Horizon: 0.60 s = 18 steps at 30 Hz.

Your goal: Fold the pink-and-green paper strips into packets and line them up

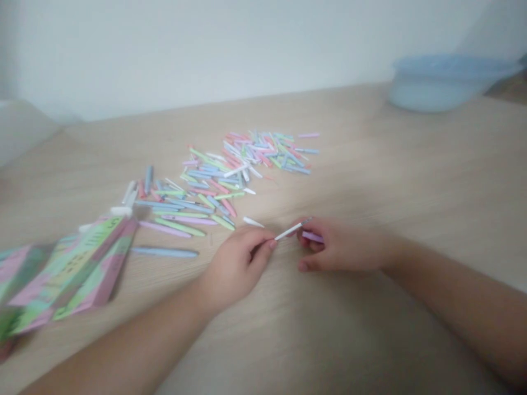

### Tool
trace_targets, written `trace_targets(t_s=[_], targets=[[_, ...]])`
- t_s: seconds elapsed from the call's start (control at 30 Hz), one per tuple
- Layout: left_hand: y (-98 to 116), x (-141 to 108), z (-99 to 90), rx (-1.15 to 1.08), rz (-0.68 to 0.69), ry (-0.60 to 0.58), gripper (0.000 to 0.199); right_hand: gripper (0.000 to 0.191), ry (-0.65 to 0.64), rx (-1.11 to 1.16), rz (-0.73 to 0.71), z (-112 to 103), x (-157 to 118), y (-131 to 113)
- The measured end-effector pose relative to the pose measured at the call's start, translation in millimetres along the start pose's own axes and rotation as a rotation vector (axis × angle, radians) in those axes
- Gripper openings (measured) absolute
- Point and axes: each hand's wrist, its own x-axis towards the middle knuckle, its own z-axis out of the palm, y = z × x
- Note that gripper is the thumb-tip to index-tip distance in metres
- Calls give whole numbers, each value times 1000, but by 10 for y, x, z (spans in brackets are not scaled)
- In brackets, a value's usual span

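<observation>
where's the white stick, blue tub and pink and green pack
white stick [290, 231], head view, middle of the stick
blue tub [432, 92], head view, side wall
pink and green pack [72, 271], head view, top face

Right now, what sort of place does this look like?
Likely an indoor table set up for small handwork: a wooden tabletop holds a heap of pastel pen parts, a patterned box and a blue plastic tub.

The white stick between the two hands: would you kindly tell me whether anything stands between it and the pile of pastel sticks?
One loose white piece lies on the wooden table between the white stick and the pile; nothing else visible does.
</observation>
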Motion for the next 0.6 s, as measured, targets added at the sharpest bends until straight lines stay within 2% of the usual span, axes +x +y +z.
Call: trace_targets(t_s=[0.07,0.2,0.27,0.4,0.5,0.6], targets=[[-10,3,3,8,3,1,18,56,-85,-35,16,-199,-29,50],[-21,4,4,11,19,-1,17,86,-118,-88,14,-414,-110,90],[-21,2,3,14,28,-10,15,94,-60,-184,34,-418,-154,76],[-20,-4,2,20,50,-7,13,111,149,-441,9,-351,-216,10],[-24,-7,4,34,60,-8,13,121,208,-586,-54,-321,-238,-61],[-30,-12,3,51,54,-22,14,118,237,-699,-87,-306,-250,-113]])
